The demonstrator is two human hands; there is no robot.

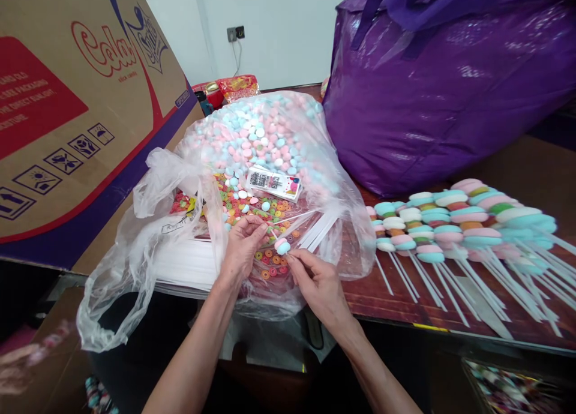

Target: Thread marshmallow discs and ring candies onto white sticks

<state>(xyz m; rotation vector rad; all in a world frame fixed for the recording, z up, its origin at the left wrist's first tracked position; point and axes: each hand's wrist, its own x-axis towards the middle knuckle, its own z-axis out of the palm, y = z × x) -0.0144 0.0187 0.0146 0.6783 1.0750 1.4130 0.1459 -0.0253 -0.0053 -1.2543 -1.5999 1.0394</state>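
Observation:
My left hand [246,246] is closed, its thumb and forefinger pinching a thin white stick. Just right of those fingertips is a pink, white and blue candy piece [282,246]. My right hand [317,276] is pinched at the lower edge of this candy; whether the stick passes through it I cannot tell. Below and behind the hands lie small colourful candy rings [272,259] on clear plastic. A large clear bag of pink, blue and white candies [258,132] spreads beyond them. Loose white sticks [320,231] lie in plastic beside my right hand.
Finished candy skewers [443,222] lie in rows on the wooden table [360,297] at right. A purple bag [432,96] stands behind them. A big cardboard box [85,132] leans in at left. Another person's hand [18,366] shows at lower left, blurred.

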